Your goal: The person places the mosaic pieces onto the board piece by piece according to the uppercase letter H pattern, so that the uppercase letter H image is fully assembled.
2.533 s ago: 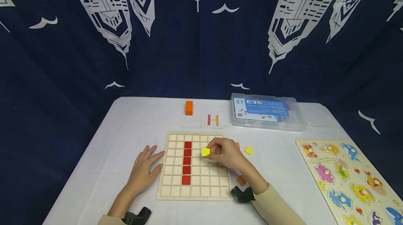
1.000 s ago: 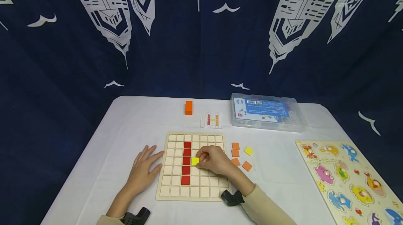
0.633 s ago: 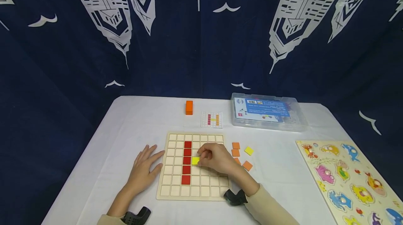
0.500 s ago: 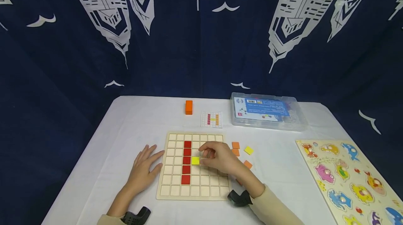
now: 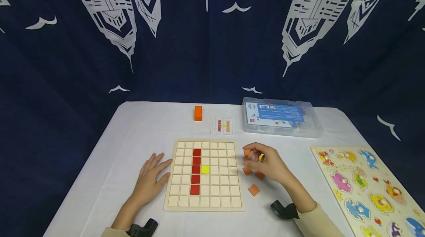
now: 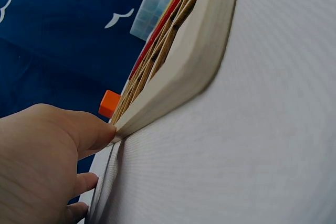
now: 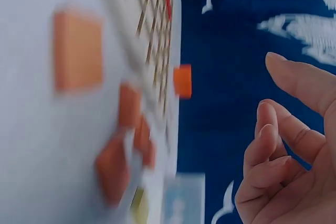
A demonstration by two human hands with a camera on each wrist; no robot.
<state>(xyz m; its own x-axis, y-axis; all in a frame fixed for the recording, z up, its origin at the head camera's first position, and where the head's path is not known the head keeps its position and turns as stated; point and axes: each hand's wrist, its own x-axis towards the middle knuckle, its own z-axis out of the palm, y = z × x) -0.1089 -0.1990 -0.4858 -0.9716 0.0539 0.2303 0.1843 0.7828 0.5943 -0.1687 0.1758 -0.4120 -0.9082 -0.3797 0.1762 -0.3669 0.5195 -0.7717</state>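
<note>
A wooden grid board [image 5: 224,202] lies mid-table with a column of red square tiles [image 5: 196,169] in it. Just right of the middle red tile sits a yellow tile [image 5: 205,170]. My left hand [image 5: 151,178] rests by the board's left edge, fingers spread, touching that edge. In the head view my right hand [image 5: 267,161] hovers over several loose orange tiles [image 5: 254,190] right of the board, partly hiding them and a second yellow tile [image 5: 261,157]. The right wrist view shows the right hand's thumb and fingers apart, nothing between them.
An orange block [image 5: 198,113] and a small pattern card [image 5: 222,126] stand behind the board. A clear plastic case [image 5: 282,117] lies at the back right. An animal puzzle board [image 5: 368,189] covers the right side of the white table [image 5: 109,178].
My right hand set the yellow tile beside the middle red one, let it go, and moved right to the loose tiles. The left hand stayed at the board's edge.
</note>
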